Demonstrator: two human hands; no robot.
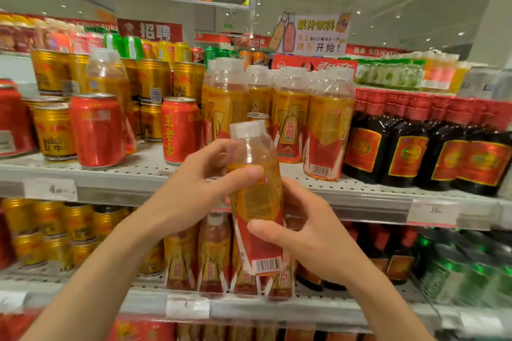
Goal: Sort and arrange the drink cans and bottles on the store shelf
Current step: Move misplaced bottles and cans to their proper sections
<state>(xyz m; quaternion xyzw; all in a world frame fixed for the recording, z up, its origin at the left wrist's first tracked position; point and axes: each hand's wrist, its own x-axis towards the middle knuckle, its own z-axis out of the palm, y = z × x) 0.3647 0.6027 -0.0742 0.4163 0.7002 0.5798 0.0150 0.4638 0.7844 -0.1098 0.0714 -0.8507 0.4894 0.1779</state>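
both hands hold 1 bottle (256,196) in front of the shelf edge (116,183), tilted slightly with its white cap toward the upper left. the left hand (194,188) wraps its fingers round the upper half, thumb lying across the front of the yellow label; most of its fingers are hidden behind the bottle. the right hand (307,232) grips the lower half, thumb pressed on the red part of the label, its fingers mostly hidden behind the bottle. the label's print is too blurred to read, though a barcode shows near the base.

behind it on the same shelf stands a group of matching bottles (288,122); about 4 stand in the front row, and more behind overlap so an exact count cannot be made. to the left stand 2 red cans (97,130) in front, with a third cut off at the frame's left edge. gold cans (54,130) are stacked behind them, too overlapped to count. to the right, dark bottles with red labels (404,155) run off the frame; 4 fronts are visible. the price tags (50,189) on the shelf edges are blurred.
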